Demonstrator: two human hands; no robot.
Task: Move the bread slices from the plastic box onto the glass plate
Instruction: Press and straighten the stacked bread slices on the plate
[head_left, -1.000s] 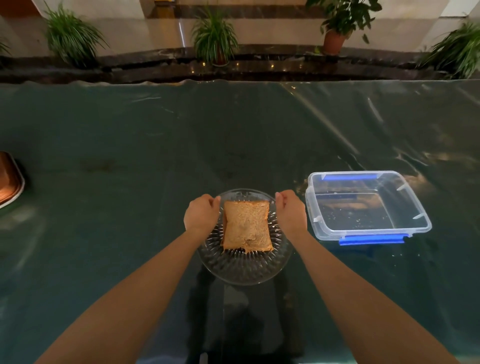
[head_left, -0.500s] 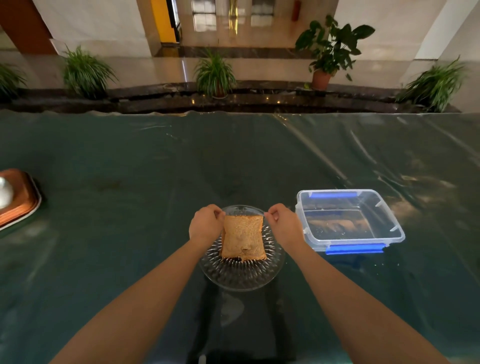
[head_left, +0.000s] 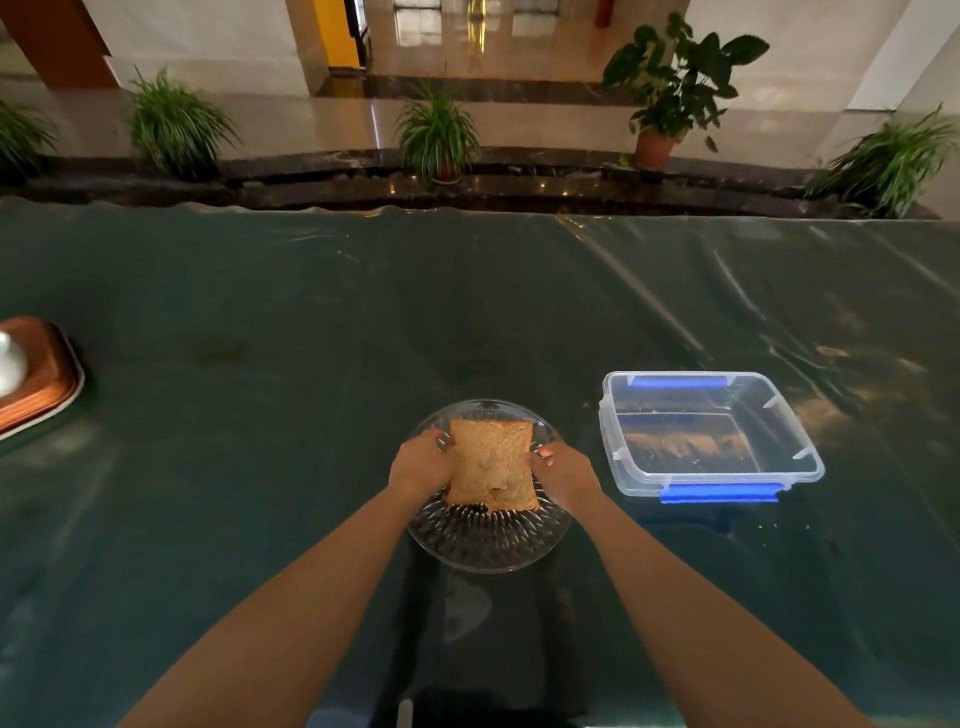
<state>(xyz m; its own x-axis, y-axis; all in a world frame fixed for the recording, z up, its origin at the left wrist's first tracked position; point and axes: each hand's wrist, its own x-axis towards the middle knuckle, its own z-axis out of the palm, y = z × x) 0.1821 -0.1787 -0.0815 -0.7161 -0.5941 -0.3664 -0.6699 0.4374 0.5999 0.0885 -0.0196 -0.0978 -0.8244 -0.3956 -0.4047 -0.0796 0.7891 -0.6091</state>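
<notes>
A stack of brown bread slices lies on the ribbed glass plate in front of me. My left hand is curled against the stack's left edge. Pressed to the stack's right edge is my right hand, fingertips touching the crust. Both hands rest over the plate. To the right stands the clear plastic box with blue clips, lid off, and no bread shows inside it, only reflections.
A dark green glossy sheet covers the table. A brown tray holding a white object sits at the far left edge. Potted plants line the ledge beyond the table's far edge.
Both hands have closed in from the plate's far rim onto the sides of the bread. The camera has tilted up, so plate and box sit lower in view.
</notes>
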